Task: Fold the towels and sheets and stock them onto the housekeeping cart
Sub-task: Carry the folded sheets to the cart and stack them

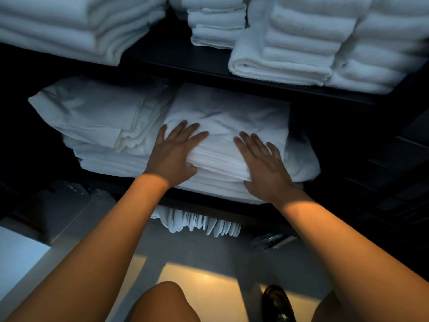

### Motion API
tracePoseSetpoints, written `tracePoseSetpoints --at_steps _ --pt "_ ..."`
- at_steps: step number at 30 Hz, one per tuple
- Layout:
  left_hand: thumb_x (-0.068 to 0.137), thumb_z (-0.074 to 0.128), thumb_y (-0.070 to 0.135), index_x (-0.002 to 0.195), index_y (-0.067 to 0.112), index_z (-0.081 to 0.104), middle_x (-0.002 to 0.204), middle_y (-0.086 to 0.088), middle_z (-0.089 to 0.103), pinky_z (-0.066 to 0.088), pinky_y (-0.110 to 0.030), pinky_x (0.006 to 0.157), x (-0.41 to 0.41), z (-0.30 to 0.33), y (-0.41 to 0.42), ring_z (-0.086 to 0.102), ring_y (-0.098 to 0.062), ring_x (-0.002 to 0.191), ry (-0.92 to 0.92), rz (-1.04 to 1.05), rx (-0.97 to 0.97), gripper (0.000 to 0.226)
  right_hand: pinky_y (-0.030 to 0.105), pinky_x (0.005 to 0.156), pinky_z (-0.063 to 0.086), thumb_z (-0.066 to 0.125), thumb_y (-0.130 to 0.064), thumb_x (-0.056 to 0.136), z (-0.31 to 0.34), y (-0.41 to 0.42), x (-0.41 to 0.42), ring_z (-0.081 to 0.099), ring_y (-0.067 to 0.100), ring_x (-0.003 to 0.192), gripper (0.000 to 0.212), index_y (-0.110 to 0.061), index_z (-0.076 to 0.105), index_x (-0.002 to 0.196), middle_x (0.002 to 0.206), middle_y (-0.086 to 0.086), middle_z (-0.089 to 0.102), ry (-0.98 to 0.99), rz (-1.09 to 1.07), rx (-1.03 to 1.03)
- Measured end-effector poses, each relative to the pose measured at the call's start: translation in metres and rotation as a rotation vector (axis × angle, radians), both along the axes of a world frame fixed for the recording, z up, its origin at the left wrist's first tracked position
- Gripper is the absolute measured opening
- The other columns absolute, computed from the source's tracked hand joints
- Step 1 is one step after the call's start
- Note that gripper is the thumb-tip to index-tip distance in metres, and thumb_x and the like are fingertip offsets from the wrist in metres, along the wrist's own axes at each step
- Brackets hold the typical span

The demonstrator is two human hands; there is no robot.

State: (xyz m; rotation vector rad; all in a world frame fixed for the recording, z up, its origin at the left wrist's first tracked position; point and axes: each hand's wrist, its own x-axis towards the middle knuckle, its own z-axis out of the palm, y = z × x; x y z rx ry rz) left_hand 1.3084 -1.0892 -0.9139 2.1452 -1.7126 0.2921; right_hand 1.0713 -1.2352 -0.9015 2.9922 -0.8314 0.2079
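Head view
Upper shelf: dark board carrying folded white towels in several stacks side by side.
Middle shelf: holds two piles, touching: folded sheets on the left, a sheet stack on the right.
Below: a row of white slippers hangs under the middle shelf.
Sheet stack: white, smooth, lightly creased on top, many layered edges facing the person.
Left hand: fingers spread flat on the stack top, thumb tucked against its front edge.
Right hand: flat, fingers straight, pressing the top near the front edge.
Floor: pale, with a dark shoe.
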Motion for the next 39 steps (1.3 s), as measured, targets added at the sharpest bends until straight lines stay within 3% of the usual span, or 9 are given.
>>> tracePoseSetpoints --at_steps 3,7,13,17,25,39 --pt "0.082 0.070 0.060 0.159 0.039 0.030 0.170 0.007 0.022 0.002 -0.055 0.127 -0.004 0.002 0.007 0.008 -0.016 0.159 0.041 0.009 0.010 0.090 0.045 0.127 0.004 0.078 -0.023 0.075 0.003 -0.004 -0.001 -0.007 0.015 0.158 0.123 -0.035 -0.009 0.162 0.171 -0.010 -0.011 0.003 0.021 0.041" --pt "0.085 0.049 0.078 0.157 0.040 0.032 0.169 0.010 0.021 0.004 -0.055 0.127 -0.016 0.002 0.022 0.005 -0.015 0.159 0.110 0.040 -0.017 0.084 0.051 0.127 0.000 0.073 -0.053 0.078 0.012 0.005 0.004 -0.015 0.016 0.157 0.119 -0.034 -0.010 0.162 0.171 -0.007 -0.016 0.004 0.038 0.116" --pt "0.089 0.053 0.066 0.154 0.038 0.040 0.165 0.007 0.032 0.014 -0.059 0.125 -0.029 -0.002 0.057 0.016 -0.017 0.157 0.199 0.175 -0.184 0.072 0.050 0.127 -0.004 0.057 -0.063 0.088 0.027 0.051 0.036 -0.014 0.015 0.157 0.098 -0.034 0.002 0.164 0.172 -0.006 -0.009 -0.097 0.208 0.143" --pt "0.086 0.053 0.064 0.153 0.035 0.044 0.162 0.000 0.037 0.019 -0.063 0.121 -0.011 0.004 0.089 0.022 -0.025 0.155 0.160 0.287 -0.141 0.073 0.053 0.127 -0.002 0.053 -0.060 0.089 0.026 0.081 0.076 -0.010 0.017 0.158 0.093 -0.030 0.007 0.164 0.173 -0.003 -0.004 -0.105 0.342 0.150" --pt "0.090 0.060 0.059 0.152 0.033 0.046 0.163 0.003 0.035 0.018 -0.065 0.121 0.024 -0.013 0.186 0.021 -0.023 0.155 0.147 0.571 -0.124 0.068 0.054 0.126 0.001 0.054 -0.061 0.089 0.005 0.129 0.162 0.001 0.022 0.159 0.090 -0.026 0.017 0.163 0.172 0.003 0.007 -0.144 0.539 0.166" --pt "0.093 0.054 0.060 0.153 0.031 0.045 0.163 -0.001 0.035 0.023 -0.062 0.120 0.020 -0.063 0.294 0.023 -0.026 0.154 0.194 0.943 -0.101 0.068 0.055 0.126 0.004 0.054 -0.056 0.091 -0.060 0.208 0.240 0.006 0.021 0.158 0.085 -0.027 0.020 0.163 0.171 0.001 0.013 -0.111 0.747 0.414"
